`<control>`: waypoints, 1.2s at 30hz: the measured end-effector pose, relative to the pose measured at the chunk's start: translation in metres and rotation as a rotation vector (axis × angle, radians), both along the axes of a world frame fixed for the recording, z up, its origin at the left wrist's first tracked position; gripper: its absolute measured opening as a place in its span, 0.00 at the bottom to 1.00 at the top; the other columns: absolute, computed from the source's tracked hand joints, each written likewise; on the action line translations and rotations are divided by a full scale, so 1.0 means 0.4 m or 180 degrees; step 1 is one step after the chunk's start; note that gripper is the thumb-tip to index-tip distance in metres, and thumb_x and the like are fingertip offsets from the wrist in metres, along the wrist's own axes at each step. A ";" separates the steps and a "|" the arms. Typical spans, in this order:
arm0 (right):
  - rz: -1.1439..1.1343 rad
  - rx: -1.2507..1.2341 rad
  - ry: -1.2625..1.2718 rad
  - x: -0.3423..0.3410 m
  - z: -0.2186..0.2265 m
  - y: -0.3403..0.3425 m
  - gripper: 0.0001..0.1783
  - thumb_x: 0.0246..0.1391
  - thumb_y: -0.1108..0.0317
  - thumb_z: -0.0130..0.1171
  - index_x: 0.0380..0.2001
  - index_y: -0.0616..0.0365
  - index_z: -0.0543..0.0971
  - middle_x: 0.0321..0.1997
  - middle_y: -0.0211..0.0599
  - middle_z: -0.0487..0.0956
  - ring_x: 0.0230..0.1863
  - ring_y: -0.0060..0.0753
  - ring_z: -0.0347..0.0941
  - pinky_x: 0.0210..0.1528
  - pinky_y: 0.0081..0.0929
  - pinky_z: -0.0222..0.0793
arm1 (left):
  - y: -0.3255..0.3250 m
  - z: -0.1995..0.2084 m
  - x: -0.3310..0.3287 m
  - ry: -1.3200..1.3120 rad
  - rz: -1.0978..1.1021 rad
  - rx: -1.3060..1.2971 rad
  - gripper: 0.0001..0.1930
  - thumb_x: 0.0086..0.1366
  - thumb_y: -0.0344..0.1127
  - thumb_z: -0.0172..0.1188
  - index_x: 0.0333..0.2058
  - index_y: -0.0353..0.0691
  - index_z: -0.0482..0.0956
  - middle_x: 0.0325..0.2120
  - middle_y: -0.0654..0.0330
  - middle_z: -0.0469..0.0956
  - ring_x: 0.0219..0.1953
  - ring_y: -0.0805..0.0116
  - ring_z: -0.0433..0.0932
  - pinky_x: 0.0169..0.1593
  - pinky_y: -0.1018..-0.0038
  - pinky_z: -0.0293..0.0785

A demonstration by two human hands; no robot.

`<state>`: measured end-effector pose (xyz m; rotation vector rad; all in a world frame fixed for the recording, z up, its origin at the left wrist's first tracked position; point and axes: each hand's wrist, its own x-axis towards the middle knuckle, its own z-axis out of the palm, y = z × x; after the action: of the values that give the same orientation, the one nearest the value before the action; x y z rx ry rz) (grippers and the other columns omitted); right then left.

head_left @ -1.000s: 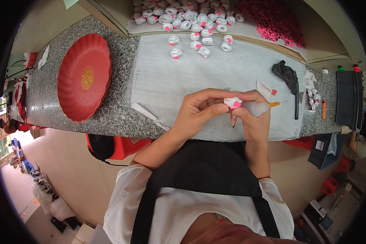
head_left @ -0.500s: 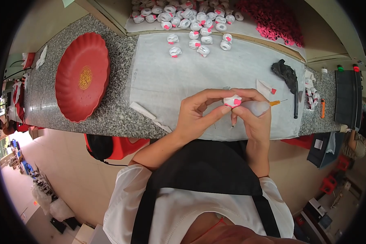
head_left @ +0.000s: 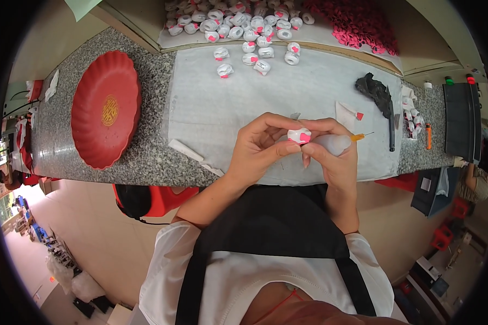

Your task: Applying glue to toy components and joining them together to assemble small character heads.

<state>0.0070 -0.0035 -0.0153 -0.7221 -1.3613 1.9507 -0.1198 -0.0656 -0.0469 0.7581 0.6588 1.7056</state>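
Between my hands, above the white sheet (head_left: 222,103), is a small white rounded piece (head_left: 298,136) with a pink patch on it. The thumb and fingertips of my left hand (head_left: 257,146) pinch it from one side. My right hand (head_left: 336,149) pinches the other side with thumb and forefinger. Tucked in that same hand is a translucent squeeze bottle (head_left: 339,144) with an orange needle tip (head_left: 359,137), the needle pointing right. Beyond my hands, several similar white pieces (head_left: 262,66) with pink patches stand on the sheet.
A shelf at the back holds a heap of white pieces (head_left: 236,32) and a pile of small pink parts (head_left: 358,32). A red scalloped tray (head_left: 130,108) lies left on the granite counter (head_left: 160,81). Crumpled black plastic (head_left: 373,92) and an orange pen-like tool (head_left: 428,136) are at right.
The whole view has shifted slightly, so the counter items appear a little farther left. My grip on the white piece and the squeeze bottle looks nearly the same.
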 end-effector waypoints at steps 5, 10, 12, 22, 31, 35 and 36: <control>-0.0043 0.0068 0.0006 -0.003 0.006 -0.012 0.14 0.37 0.79 0.54 0.32 0.68 0.69 0.22 0.39 0.71 0.20 0.25 0.68 0.14 0.16 0.61 | -0.010 -0.007 -0.007 -0.0425 -0.0269 -0.0223 0.11 0.49 0.24 0.55 0.34 0.34 0.68 0.32 0.56 0.71 0.35 0.72 0.70 0.39 0.76 0.68; -0.0023 -0.0233 0.0081 -0.030 0.009 -0.023 0.13 0.39 0.78 0.53 0.32 0.68 0.69 0.21 0.39 0.71 0.20 0.25 0.68 0.13 0.16 0.61 | -0.028 0.016 -0.022 -0.0563 -0.0131 -0.0423 0.11 0.49 0.24 0.55 0.34 0.34 0.67 0.32 0.56 0.71 0.35 0.73 0.70 0.38 0.76 0.69; -0.0080 -0.0322 -0.0007 -0.043 0.014 -0.030 0.12 0.40 0.78 0.52 0.33 0.68 0.69 0.22 0.39 0.72 0.19 0.24 0.68 0.13 0.16 0.61 | -0.038 0.027 -0.033 -0.0451 -0.0081 -0.0495 0.11 0.49 0.24 0.54 0.34 0.34 0.67 0.33 0.57 0.71 0.35 0.72 0.70 0.39 0.77 0.68; -0.0526 0.0269 -0.0192 -0.012 0.038 -0.042 0.22 0.38 0.75 0.52 0.42 0.67 0.65 0.25 0.39 0.70 0.17 0.19 0.62 0.16 0.14 0.59 | -0.094 0.101 -0.168 0.2331 0.2369 0.0037 0.14 0.43 0.21 0.57 0.33 0.32 0.68 0.32 0.57 0.68 0.36 0.70 0.66 0.42 0.78 0.61; -0.0338 0.0272 -0.0290 -0.001 0.026 -0.024 0.16 0.39 0.76 0.50 0.37 0.66 0.67 0.27 0.36 0.69 0.20 0.16 0.60 0.18 0.13 0.57 | -0.157 0.080 -0.371 0.5612 0.2966 -0.1496 0.08 0.49 0.31 0.54 0.30 0.37 0.72 0.28 0.54 0.71 0.34 0.58 0.69 0.42 0.68 0.60; -0.0246 0.0264 -0.0353 0.012 0.008 -0.014 0.19 0.39 0.76 0.50 0.39 0.65 0.65 0.28 0.36 0.69 0.21 0.17 0.60 0.18 0.13 0.57 | -0.113 0.083 -0.321 0.5034 0.2875 -0.1313 0.07 0.48 0.25 0.51 0.29 0.38 0.72 0.25 0.56 0.72 0.31 0.59 0.69 0.39 0.69 0.62; -0.0244 0.0273 -0.0365 0.013 0.004 -0.015 0.19 0.39 0.76 0.50 0.39 0.65 0.65 0.28 0.36 0.69 0.21 0.17 0.60 0.18 0.13 0.57 | -0.101 0.082 -0.309 0.5144 0.3108 -0.1046 0.07 0.47 0.25 0.52 0.29 0.38 0.72 0.25 0.57 0.72 0.31 0.60 0.69 0.38 0.69 0.63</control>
<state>0.0122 -0.0096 -0.0137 -0.8435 -1.4542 1.8039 -0.2433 -0.1059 -0.0142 1.6765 2.6563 1.3159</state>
